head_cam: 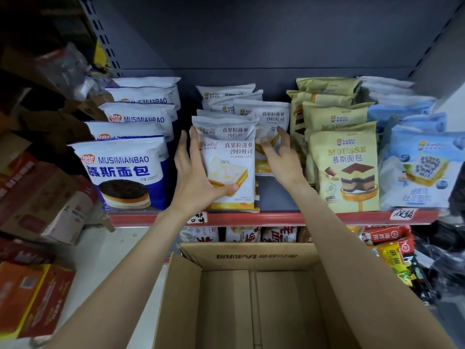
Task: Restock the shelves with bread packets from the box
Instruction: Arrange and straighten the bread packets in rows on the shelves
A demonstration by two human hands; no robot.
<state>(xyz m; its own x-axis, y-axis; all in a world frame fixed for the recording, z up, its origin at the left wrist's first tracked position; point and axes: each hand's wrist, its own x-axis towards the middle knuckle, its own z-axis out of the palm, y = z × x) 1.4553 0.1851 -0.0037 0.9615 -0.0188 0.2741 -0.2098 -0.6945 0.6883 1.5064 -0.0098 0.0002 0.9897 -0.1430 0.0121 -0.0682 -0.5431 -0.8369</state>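
Shelf [276,217], perhaps six pineapple packets [230,172], one box [251,255]

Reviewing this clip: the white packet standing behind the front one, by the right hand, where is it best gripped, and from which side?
Probably by its right edge, coming from the front right. The rear white packet stands upright; the front white packet, held by the left hand, covers its left part. The open strip of shelf beside the yellow packets gives the right hand room.

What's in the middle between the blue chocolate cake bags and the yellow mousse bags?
In the head view, white pineapple toast packets stand between the blue bags and the yellow mousse bags. The left hand holds the front one; the right hand touches another behind.
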